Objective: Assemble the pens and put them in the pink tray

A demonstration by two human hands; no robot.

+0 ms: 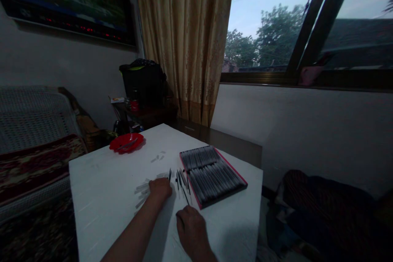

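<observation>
- At the lower centre of the frame: loose dark sticks (185, 195), several, slender, fanned out on a white table (101, 196) between the two hands and a flat case.
- Right of centre: the flat case (230, 165), red-edged, set at a slant, which held two rows of dark slender pieces (215, 182).
- Handling, as judged: pieces so thin seemed best taken singly, by light fingertip pinch near one end, kept parallel and turned one way; the case's near edge was best left unbumped.
- Left hand (161, 188), lower centre: palm down, fingers curled, forearm slanting up from the bottom edge; dark sticks (170, 175) stood out at its fingertips, though whether gripped could not be told.
- Right hand (192, 227), lower centre, nearer the bottom edge: back uppermost, fingers bent inward; one stick's near end met or almost met it, and its hold could not be told.
- Left of the left hand: grey strips (141, 190), loosely scattered, lying flat.
- Left of centre, far edge: red dish (118, 147), scalloped, well apart from both hands.
</observation>
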